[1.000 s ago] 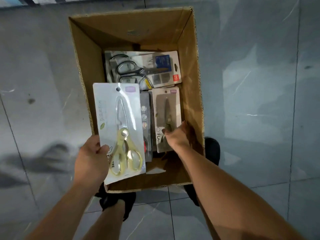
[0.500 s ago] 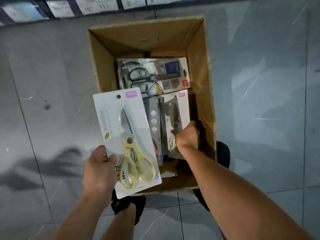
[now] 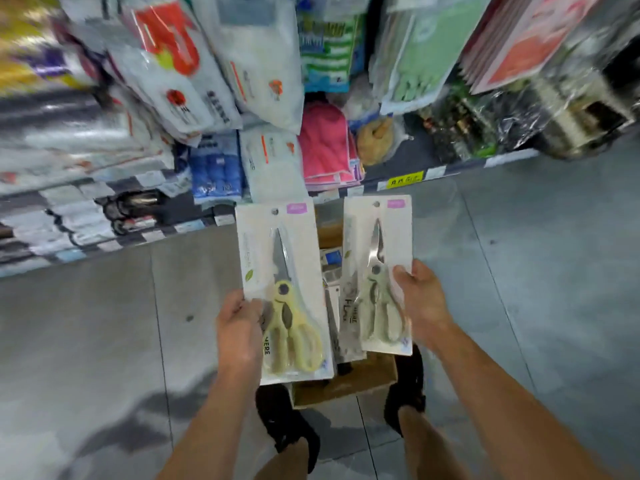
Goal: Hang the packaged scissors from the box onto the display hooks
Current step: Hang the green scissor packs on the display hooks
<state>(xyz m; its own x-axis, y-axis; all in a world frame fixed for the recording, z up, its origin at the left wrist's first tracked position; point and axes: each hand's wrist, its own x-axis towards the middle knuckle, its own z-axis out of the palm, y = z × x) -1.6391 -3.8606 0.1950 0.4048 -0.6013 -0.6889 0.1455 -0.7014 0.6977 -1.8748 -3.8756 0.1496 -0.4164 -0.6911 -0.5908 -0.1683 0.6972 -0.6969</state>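
Yellow-handled pack (image 3: 277, 247): a white card under a clear blister, with a round hang hole and a purple sticker at the top. Steel blades are pointed upward, and pale yellow handles with a dark pivot are set low. It is held upright over the left side of the box.
Pale-handled pack (image 3: 379, 233): a like card, hole and purple sticker, with a notched curved blade and cream-green handles. It is held upright just beside the first, a gap kept between them.
Left grip (image 3: 239, 327): closed on the lower left edge of the yellow-handled pack, the thumb laid on its front.
Right grip (image 3: 424, 299): closed on the right edge of the pale-handled pack at mid-height.
Box (image 3: 346, 382): brown cardboard, stood on the grey tiled floor (image 3: 104, 323) between two dark shoes (image 3: 287, 427). More packs are seen inside it through the gap.
Display: blurred hanging bags and pink cloths (image 3: 323, 147) are seen beyond.
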